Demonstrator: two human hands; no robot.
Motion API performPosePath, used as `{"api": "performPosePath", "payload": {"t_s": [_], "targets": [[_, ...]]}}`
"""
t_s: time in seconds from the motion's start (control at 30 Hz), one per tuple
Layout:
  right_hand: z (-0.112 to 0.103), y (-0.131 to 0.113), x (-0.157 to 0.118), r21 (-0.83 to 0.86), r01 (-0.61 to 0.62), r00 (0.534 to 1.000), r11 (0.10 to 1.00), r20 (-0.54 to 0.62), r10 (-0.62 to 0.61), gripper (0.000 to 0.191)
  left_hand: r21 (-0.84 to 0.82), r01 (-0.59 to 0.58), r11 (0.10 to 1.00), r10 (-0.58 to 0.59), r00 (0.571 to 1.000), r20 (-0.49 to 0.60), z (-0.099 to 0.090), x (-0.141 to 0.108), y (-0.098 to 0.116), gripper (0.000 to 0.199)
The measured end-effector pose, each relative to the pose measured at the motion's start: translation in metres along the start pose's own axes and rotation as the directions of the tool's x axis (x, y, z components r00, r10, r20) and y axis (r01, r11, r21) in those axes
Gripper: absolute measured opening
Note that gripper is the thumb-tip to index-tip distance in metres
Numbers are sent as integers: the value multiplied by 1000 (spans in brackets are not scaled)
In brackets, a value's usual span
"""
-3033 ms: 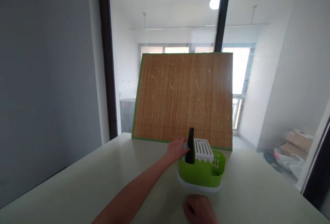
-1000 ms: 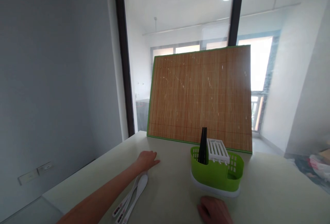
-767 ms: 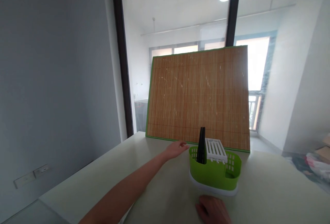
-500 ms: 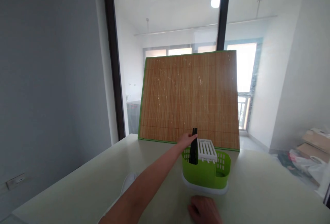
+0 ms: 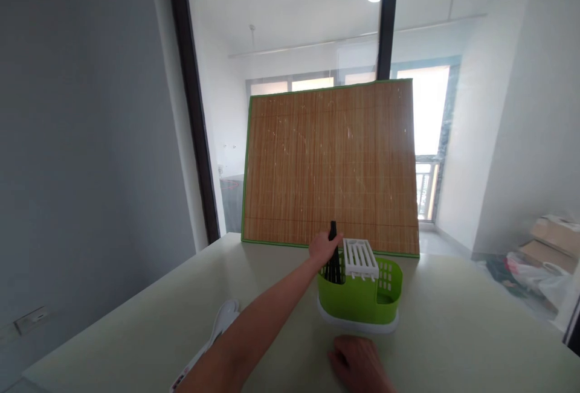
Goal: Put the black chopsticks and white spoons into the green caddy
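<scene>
A green basket with a white base stands on the pale table. Across its top sits a white slatted rack. Several black sticks stand in the basket's left compartment, and my left hand is closed round their upper part. In front of the basket my right hand rests on the table with curled fingers; whatever may be in it cannot be made out.
A bamboo mat with green edging stands upright behind the basket. White spoon-like items lie on the table, partly behind my left forearm. Cardboard boxes are at the far right.
The black sticks in my left hand have tilted to the left and spread apart at the bottom. My left hand has shifted slightly left. The view has moved a little.
</scene>
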State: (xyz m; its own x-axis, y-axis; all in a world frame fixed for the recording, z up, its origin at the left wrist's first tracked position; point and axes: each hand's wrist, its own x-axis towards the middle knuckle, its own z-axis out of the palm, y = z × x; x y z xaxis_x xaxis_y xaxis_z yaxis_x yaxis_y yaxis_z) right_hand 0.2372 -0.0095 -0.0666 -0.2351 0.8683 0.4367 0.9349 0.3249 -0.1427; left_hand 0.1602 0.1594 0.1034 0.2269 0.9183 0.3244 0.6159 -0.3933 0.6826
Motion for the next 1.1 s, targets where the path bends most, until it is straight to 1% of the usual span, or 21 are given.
{"api": "performPosePath", "payload": {"t_s": [0.13,0.23,0.33,0.43,0.5,0.57,0.67,0.73,0.8,0.87,0.97,1.03,1.1], "targets": [[0,0,0,-1,-4,1000,1000,0,4,15,2,-6,1000,6,1000,-30,-3,-4,-3,58],[0,0,1,-7,-2,1000,1000,-3,2,14,-22,-32,999,30,997,-69,-4,-6,-2,58],[2,1,1,-16,-4,1000,1000,-4,4,13,-70,-75,995,66,990,-126,-5,-8,2,59],[3,2,1,-18,-3,1000,1000,-2,3,14,-132,-129,983,101,975,-200,-15,-4,10,62],[4,3,0,-12,2,1000,1000,3,-2,15,-165,-164,973,119,960,-253,-29,3,17,64],[4,4,-1,-4,6,1000,1000,8,-6,15,-183,-193,964,132,944,-304,-48,11,23,66],[4,5,-3,11,9,1000,1000,15,-9,16,-176,-213,961,136,919,-369,-82,21,26,67],[3,5,-3,21,13,1000,1000,20,-14,17,-150,-208,967,134,910,-393,-107,23,21,65],[2,5,-3,26,26,999,999,30,-26,18,-108,-183,977,128,911,-392,-130,20,8,63],[1,6,-3,22,39,998,999,44,-40,20,-47,-141,989,114,925,-363,-152,12,-14,61],[4,9,-2,11,63,996,998,65,-63,20,82,-48,996,68,960,-270,-179,-7,-59,58],[7,11,-2,7,78,994,997,75,-79,20,176,29,984,5,981,-194,-193,-24,-92,55],[11,14,-2,15,84,993,996,84,-85,21,262,105,959,-73,989,-130,-204,-42,-125,52]]}}
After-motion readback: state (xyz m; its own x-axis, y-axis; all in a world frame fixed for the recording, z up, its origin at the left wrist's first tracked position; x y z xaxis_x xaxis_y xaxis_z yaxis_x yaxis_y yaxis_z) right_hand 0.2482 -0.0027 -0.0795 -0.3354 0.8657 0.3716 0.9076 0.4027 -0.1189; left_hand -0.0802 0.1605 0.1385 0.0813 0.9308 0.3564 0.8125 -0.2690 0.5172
